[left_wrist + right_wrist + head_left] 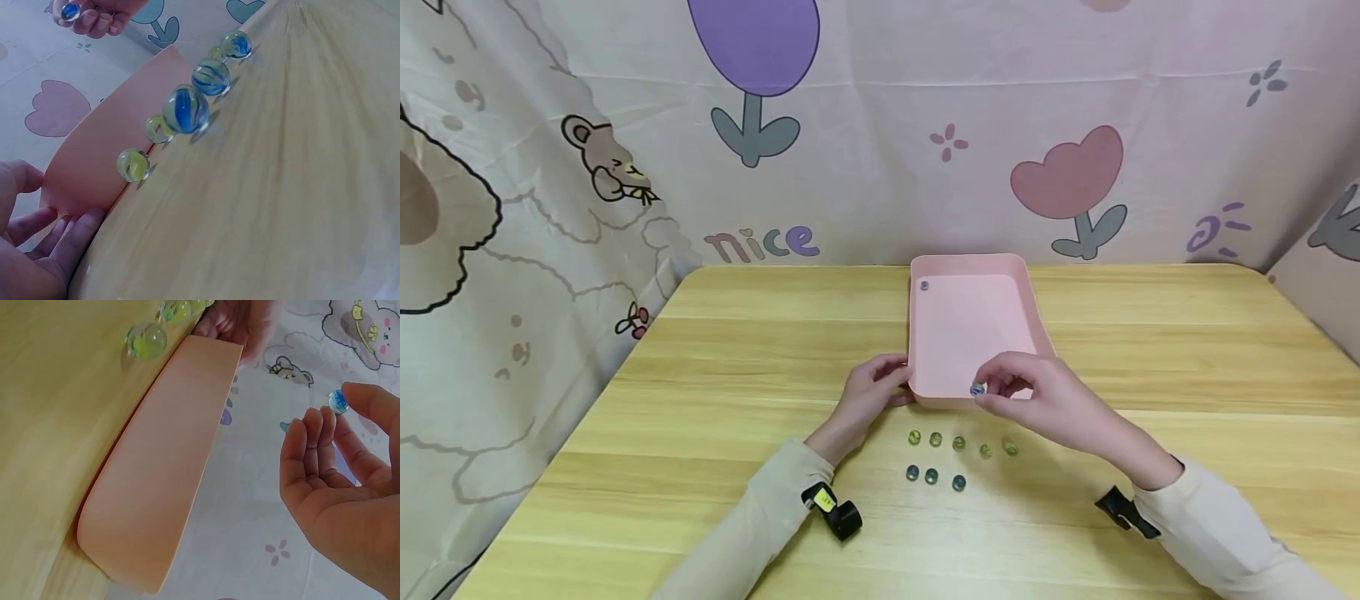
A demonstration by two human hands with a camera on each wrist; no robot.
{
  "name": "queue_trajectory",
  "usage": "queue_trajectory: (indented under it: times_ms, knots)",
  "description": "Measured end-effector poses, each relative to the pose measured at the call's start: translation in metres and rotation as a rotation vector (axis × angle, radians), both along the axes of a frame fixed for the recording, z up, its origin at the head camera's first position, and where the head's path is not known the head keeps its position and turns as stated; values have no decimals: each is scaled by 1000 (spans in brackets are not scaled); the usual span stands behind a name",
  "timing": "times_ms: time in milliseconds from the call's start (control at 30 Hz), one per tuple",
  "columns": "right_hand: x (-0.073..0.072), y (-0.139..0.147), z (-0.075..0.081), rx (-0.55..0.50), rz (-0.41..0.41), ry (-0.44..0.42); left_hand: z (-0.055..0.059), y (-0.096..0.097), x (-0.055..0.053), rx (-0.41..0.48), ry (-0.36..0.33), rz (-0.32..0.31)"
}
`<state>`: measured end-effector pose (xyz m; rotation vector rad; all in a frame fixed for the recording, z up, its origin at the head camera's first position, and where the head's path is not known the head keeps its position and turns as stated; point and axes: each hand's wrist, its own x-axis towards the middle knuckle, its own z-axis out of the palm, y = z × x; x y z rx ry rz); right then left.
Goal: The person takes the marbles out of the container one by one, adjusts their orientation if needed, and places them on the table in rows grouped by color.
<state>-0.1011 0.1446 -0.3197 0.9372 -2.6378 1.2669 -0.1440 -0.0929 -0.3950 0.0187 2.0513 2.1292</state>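
A pink tray (973,333) lies on the wooden table, with one small marble (924,286) inside its far left corner. My right hand (1045,400) pinches a clear marble with blue swirls (338,401) between thumb and index finger, above the tray's near edge. The other fingers of that hand are bent and hold nothing. At the tray's near left corner, my left hand (871,400) touches the outside of the wall with its fingertips (89,217). In front of the tray, yellow-swirled marbles (958,443) form a row, and blue-swirled marbles (932,476) form another nearer row.
The wooden table (737,400) extends on both sides of the tray. Behind it hangs a printed cloth (880,133) with flowers and cartoon animals, close to the table's far edge. Black wrist cameras (842,518) are strapped over both sleeves.
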Motion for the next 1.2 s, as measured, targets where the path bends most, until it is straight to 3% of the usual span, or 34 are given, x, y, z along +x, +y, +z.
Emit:
queue_trajectory:
  times_ms: [500, 967, 1200]
  knots:
    - [16, -3, -1, -6, 21, -94, 0, 0, 1, 2, -18, -2]
    - [28, 5, -6, 31, 80, 6, 1, -2, 2, 19, -19, 4]
    - [35, 10, -12, -4, 170, -89, 1, -3, 2, 15, -14, 8]
